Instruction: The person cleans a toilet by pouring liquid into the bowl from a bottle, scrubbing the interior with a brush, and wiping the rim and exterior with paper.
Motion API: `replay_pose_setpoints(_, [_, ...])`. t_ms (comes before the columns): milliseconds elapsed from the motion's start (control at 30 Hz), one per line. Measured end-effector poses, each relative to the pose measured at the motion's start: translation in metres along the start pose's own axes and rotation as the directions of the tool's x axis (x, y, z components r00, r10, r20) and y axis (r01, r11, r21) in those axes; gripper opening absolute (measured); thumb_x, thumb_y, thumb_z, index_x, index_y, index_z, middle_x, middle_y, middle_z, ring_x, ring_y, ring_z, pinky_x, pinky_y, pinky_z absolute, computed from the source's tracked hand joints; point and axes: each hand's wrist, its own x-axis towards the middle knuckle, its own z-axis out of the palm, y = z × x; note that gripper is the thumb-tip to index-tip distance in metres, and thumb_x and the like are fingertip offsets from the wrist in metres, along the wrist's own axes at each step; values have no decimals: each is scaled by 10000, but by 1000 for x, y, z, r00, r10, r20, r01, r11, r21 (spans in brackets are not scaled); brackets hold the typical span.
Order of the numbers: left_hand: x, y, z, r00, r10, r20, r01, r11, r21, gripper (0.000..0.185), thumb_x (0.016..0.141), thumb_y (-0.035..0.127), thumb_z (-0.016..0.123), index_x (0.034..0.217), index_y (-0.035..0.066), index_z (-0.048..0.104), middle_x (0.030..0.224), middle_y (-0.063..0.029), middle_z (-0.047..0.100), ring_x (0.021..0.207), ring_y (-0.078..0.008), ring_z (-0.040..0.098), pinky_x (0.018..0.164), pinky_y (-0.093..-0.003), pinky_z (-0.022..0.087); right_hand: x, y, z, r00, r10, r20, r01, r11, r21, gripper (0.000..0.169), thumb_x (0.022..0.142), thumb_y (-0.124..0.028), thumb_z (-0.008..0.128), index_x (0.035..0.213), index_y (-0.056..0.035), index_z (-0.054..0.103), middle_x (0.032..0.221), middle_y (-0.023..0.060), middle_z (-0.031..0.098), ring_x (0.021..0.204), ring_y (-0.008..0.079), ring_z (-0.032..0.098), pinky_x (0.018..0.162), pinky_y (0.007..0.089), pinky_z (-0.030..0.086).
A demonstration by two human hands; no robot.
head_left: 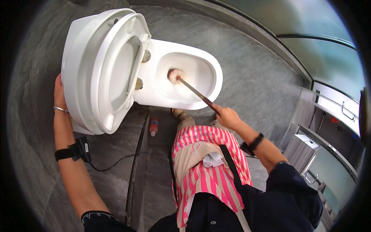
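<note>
My right hand (228, 116) is closed around the handle of a toilet brush (195, 91). The brush's pale bristled head lies at the drain opening inside the white toilet bowl (200, 68). The seat (101, 84) and lid (87, 66) are raised and lean back against the cistern side. My left hand (60, 91) rests against the back left side of the toilet; its fingers are partly hidden behind the white ceramic, and whether it grips anything does not show.
A bottle of reddish liquid (154, 127) is on the grey tiled floor beside the toilet. A dark floor strip (136, 165) runs near it. Frosted glass panels (327, 58) and a white cabinet (307, 142) stand at the right. A black cable (124, 157) hangs from my left wrist device.
</note>
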Motion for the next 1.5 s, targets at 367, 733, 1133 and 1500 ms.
replay_pose_setpoints(367, [-22, 22, 20, 989, 31, -145, -33, 999, -9, 589, 782, 160, 617, 1295, 20, 363, 1149, -120, 536, 946, -194, 567, 777, -298, 488, 17, 13, -27, 999, -41, -21, 41, 999, 26, 422, 771, -136, 591, 1186, -113, 515, 989, 181, 613, 870, 350, 594, 753, 406, 472])
replay_pose_setpoints(733, [-39, 40, 37, 974, 27, -224, 7, 989, 151, 615, 771, 155, 618, 1310, 33, 348, 1160, -112, 532, 965, -201, 561, 785, -309, 483, -75, 33, -71, 942, 283, 179, -283, 391, 876, 425, 826, -136, 543, 1235, -32, 494, 603, 9, 496, 394, 43, 364, 340, 203, 245])
replay_pose_setpoints(1133, [-24, 23, 23, 988, 80, -135, -83, 997, -11, 630, 762, 157, 621, 1312, 22, 345, 1183, -117, 516, 993, -201, 550, 809, -294, 470, 35, -7, 25, 980, 42, -193, 43, 908, 417, 410, 764, -104, 616, 1160, -31, 542, 917, 191, 638, 811, 256, 628, 722, 336, 477])
replay_pose_setpoints(1500, [-38, 40, 42, 985, 56, -165, -50, 998, 39, 547, 782, 154, 597, 1270, 11, 396, 1135, -121, 546, 958, -194, 560, 800, -298, 465, -71, -16, -55, 985, 155, -72, -46, 646, 762, 464, 786, -44, 611, 1224, 16, 472, 933, 116, 632, 822, 142, 583, 730, 263, 471])
